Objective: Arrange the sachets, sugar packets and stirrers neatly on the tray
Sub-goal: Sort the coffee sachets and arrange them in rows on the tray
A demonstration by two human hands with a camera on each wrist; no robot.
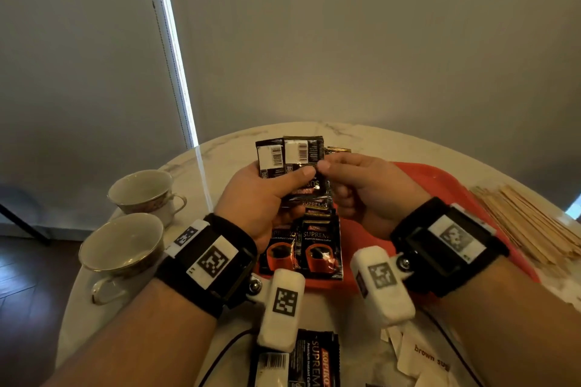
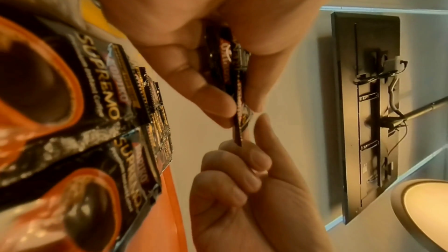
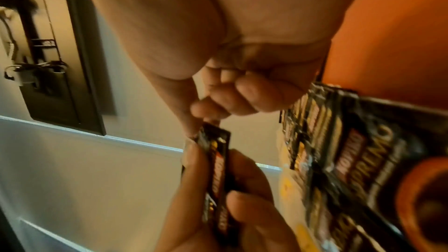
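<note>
Nearest the camera, at the table's near edge, lay a black coffee sachet (image 1: 306, 361) printed side up, and just to its right a pale brown-sugar packet (image 1: 423, 355), only partly in frame. Beyond them sat the orange tray (image 1: 440, 185), and on its left part two rows of coffee sachets (image 1: 303, 248) lay overlapping one another, the orange cups on the front pair facing up. Over to the right, off the tray, a loose heap of wooden stirrers (image 1: 531, 223) fanned across the marble table (image 1: 220, 151).

Above the tray, both hands were up together. The left hand (image 1: 267, 195) had its fingers and thumb curled round a small fan of held sachets (image 1: 290, 154), barcode backs toward the head camera. The right hand (image 1: 364, 185) was in close, thumb and forefinger pinching the right edge of that same bunch, its other fingers (image 3: 254, 95) tucked into the palm. The left wrist view showed the pinch edge on: thin dark foil caught between the fingertips of both hands.

Left of the action stood two empty teacups (image 1: 125, 245), one behind the other, near the table's left rim. Farther back, only the grey wall (image 1: 377, 41).
</note>
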